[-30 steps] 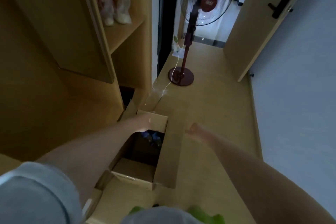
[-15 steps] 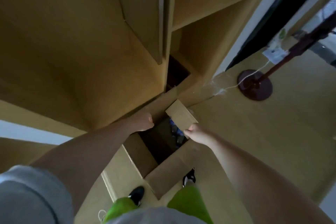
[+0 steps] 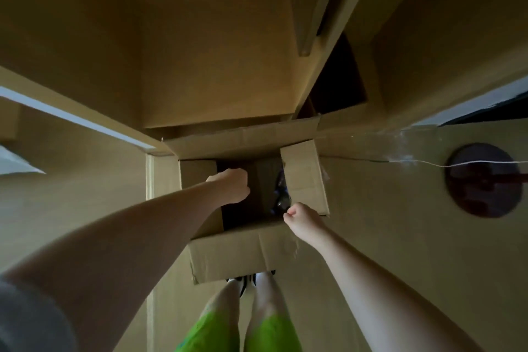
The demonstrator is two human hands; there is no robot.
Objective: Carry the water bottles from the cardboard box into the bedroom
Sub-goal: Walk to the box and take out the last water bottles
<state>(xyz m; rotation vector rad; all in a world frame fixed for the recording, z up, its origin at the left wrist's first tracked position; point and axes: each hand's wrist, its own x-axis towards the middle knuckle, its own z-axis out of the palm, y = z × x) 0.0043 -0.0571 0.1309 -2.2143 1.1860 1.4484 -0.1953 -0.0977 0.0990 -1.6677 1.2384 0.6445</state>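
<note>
While you lean over the cardboard box, your left hand hangs over its open mouth with the fingers curled under; whether they grasp anything is hidden from this angle, so you cannot tell. Your right hand sits at the near right corner of the opening, fingers clenched at the lower edge of the right flap, which stands raised and tilted; it seems to pinch that edge, though the contact is partly hidden. Between your two hands, deep in the dark interior, the water bottles show only as a few dim glints just left of the flap. The box rests on the wooden floor against the foot of a wooden cabinet. Your shoes stand just behind its near flap. Off to the right lies a round dark red fan base, with a thin white cord running to it.
</note>
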